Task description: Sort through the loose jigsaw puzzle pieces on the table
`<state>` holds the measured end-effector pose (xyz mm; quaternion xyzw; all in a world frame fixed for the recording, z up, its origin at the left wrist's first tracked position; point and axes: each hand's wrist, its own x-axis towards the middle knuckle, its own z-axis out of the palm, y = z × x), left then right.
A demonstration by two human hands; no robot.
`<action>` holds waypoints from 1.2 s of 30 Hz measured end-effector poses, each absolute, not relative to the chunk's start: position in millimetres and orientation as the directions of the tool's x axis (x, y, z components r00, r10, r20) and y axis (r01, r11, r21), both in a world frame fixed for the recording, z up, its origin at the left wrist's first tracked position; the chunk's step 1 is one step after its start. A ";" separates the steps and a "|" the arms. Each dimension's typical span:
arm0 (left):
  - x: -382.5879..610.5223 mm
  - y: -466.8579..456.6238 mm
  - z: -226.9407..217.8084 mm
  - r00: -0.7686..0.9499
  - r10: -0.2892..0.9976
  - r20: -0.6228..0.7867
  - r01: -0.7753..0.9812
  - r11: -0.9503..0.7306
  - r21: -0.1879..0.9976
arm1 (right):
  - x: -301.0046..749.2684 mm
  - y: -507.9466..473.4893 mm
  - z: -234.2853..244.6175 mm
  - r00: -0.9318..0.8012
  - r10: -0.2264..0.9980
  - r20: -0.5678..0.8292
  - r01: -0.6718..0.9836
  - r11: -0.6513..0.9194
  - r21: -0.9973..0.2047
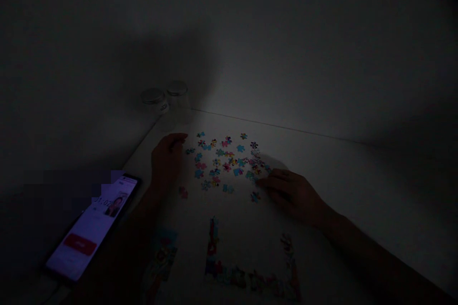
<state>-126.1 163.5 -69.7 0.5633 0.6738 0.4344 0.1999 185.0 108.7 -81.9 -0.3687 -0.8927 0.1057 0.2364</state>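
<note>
The left hand [168, 162] and right hand [291, 195], loosely curled, no visible pinch, flank one pile of jigsaw pieces [225, 162] on the desk [322, 162]; two glass jars [165, 100] and one phone [92, 228] lie left of it.

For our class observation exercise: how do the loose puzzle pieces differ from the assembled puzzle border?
The loose puzzle pieces lie scattered and separate, while the assembled puzzle border is joined into a three-sided frame. The loose pieces also lie farther from the camera than the border. Both rest flat on the white table and show multicoloured printing.
</note>
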 end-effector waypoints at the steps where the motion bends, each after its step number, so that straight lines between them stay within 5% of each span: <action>1: -124.4 162.4 -69.8 -0.276 0.934 0.226 0.597 -0.018 0.802 | 184.8 108.9 -81.7 -0.605 0.716 0.348 0.615 0.698 -0.366; 14: -114.6 154.7 -62.5 -0.263 0.945 0.193 0.658 0.029 0.753 | 186.2 110.1 -77.7 -0.492 0.801 0.342 0.647 0.599 -0.472; 36: -117.7 152.7 -60.4 -0.335 0.931 0.147 0.543 0.063 0.837 | 188.7 110.6 -78.7 -0.559 0.746 0.362 0.606 0.666 -0.436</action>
